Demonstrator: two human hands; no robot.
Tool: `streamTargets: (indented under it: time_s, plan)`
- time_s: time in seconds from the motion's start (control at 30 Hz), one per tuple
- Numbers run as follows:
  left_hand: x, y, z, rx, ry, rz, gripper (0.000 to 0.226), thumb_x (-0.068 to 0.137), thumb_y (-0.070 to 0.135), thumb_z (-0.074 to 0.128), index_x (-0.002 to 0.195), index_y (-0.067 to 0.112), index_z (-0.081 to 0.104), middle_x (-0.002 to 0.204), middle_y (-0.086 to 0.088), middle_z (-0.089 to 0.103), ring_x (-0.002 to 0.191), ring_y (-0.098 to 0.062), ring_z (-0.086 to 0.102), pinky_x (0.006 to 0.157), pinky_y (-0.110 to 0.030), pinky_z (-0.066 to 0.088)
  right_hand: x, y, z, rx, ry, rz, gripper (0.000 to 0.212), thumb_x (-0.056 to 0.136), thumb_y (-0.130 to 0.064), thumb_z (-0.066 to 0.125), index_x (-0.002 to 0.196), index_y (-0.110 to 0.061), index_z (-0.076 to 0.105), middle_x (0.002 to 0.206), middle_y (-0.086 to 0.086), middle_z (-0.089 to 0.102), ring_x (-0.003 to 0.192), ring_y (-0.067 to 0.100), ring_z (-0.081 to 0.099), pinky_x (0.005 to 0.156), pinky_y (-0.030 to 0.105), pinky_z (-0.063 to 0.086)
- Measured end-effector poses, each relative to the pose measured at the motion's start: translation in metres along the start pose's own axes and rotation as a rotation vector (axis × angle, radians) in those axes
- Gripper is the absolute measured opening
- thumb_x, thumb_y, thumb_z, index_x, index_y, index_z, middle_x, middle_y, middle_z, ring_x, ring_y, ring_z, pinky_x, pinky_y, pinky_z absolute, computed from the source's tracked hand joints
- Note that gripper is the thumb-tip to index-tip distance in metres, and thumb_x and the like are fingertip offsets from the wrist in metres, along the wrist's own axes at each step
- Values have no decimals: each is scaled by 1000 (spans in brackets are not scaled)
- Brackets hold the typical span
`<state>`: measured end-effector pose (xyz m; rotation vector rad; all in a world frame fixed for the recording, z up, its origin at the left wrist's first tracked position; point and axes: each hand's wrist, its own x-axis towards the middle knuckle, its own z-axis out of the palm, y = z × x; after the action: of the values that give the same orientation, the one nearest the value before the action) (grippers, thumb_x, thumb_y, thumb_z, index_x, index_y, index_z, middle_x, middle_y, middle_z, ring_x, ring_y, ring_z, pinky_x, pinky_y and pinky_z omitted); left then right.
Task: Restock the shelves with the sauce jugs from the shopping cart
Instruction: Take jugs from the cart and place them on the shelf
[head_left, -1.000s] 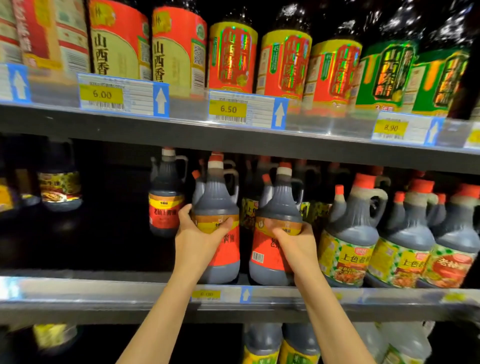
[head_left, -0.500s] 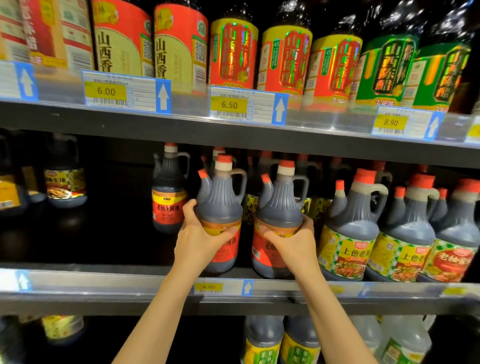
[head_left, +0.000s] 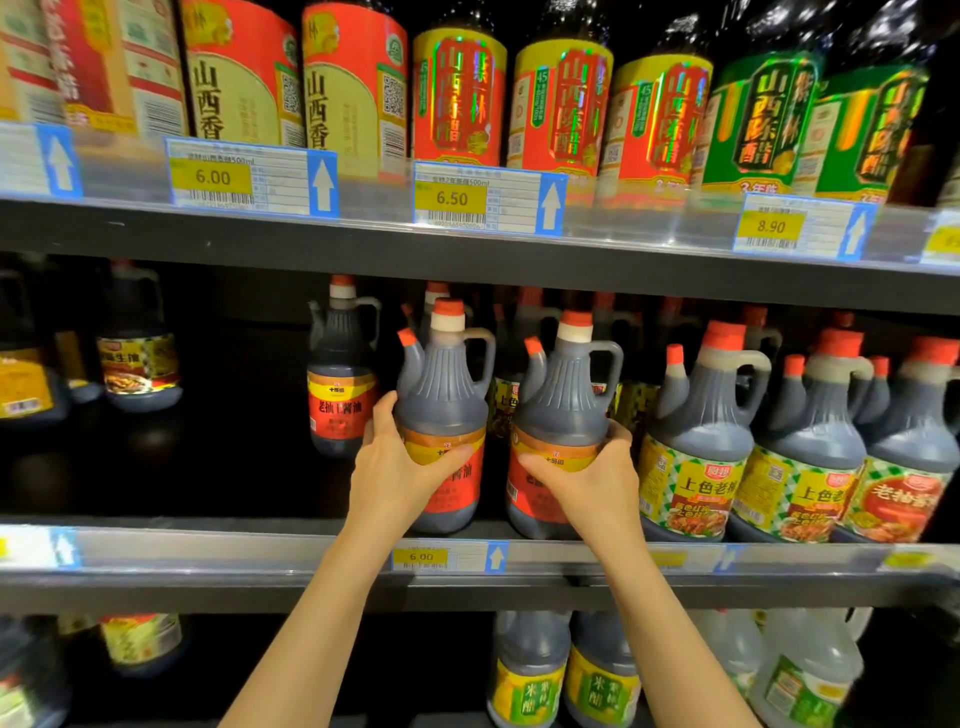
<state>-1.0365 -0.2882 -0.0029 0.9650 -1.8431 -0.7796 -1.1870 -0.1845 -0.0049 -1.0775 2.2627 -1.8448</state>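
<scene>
— Far left of the shelf (head_left: 291, 558) is a wide dark gap, then one jug (head_left: 340, 384) standing alone at the back

— And the hands?

— Left hand (head_left: 397, 475) wraps the left jug (head_left: 444, 415); right hand (head_left: 589, 480) wraps the right jug (head_left: 563, 431). Both jugs sit side by side at the front edge, above the 6.00 tag (head_left: 449, 557)

— Down yet?

— Can't tell if they touch the shelf. To the right, the green-label jugs (head_left: 696, 441) look full

— So I'd guess two nearly placed, plenty of gap left; the cart isn't in sight
</scene>
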Motion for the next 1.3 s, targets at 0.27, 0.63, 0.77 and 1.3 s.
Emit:
streamTargets:
  time_s: [0.27,0.63,0.77,1.3]
  plan:
    - [-3,-5,2,60,-39,21,107,69,36,78,148,20,7,143,-11,39,122,-32,47,96,-51,45,-8,4,-4,-126,-62,-89,105,65,-32,82,144,-16,15,134,12,48,119,31,51,95,45,46]
    - [-1,-4,5,92,-18,59,105,70,36,77,148,16,10,139,-15,42,119,-34,49,94,-48,46,-6,0,-1,-149,-32,-93,104,63,-39,81,143,-17,18,131,13,49,114,33,54,91,46,48]
    - [-2,-5,4,106,-13,68,104,70,36,77,147,14,11,138,-16,43,119,-34,49,94,-48,45,-6,0,-4,-150,-48,-96,103,64,-36,82,143,-17,19,131,13,50,115,32,53,93,45,48]
    - [-30,8,4,140,2,64,101,76,39,72,148,18,6,139,-11,37,122,-29,45,88,-40,42,-19,-4,-19,-138,-89,-117,106,69,-36,80,147,-13,11,141,14,42,126,32,46,99,46,44]
